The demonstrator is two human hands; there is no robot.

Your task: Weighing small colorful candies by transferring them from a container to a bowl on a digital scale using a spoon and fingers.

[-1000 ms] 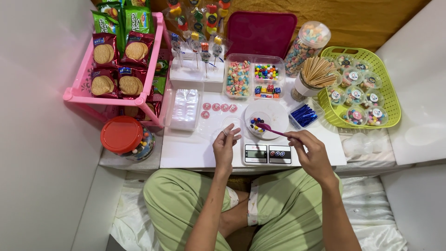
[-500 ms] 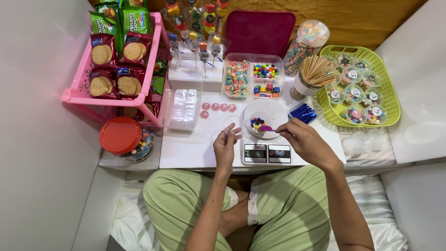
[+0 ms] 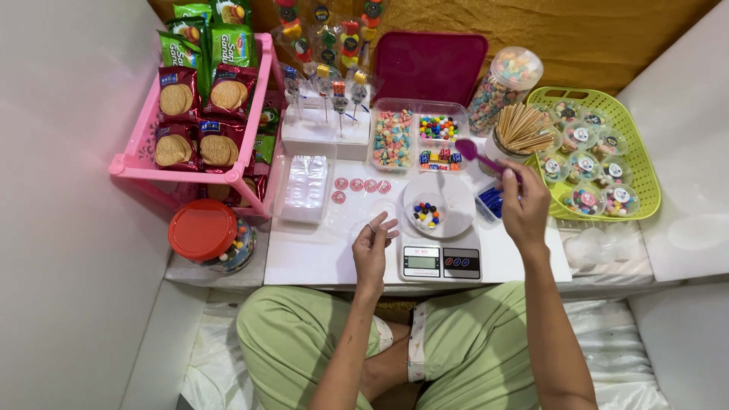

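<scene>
My right hand point(image 3: 524, 205) holds a small purple spoon point(image 3: 471, 150), its bowl raised over the near edge of the divided clear candy box point(image 3: 416, 135). My left hand point(image 3: 373, 243) pinches a small clear round lid point(image 3: 382, 212) just left of the scale. A white kitchen scale point(image 3: 440, 258) sits at the table's front, and on its platform stands a little clear cup of coloured candies point(image 3: 427, 214).
A pink rack of biscuit packets point(image 3: 199, 114) stands at the left, a red-lidded jar point(image 3: 203, 231) below it. A green basket of filled cups point(image 3: 596, 156), a cup of wooden sticks point(image 3: 520, 129), a candy jar point(image 3: 505, 87), lollipops point(image 3: 326, 83) and a stack of clear cups point(image 3: 306, 186) surround the scale.
My right hand lifted the purple spoon out of the cup on the scale and carried it up and to the right, toward the candy box. My left hand picked up a clear lid.
</scene>
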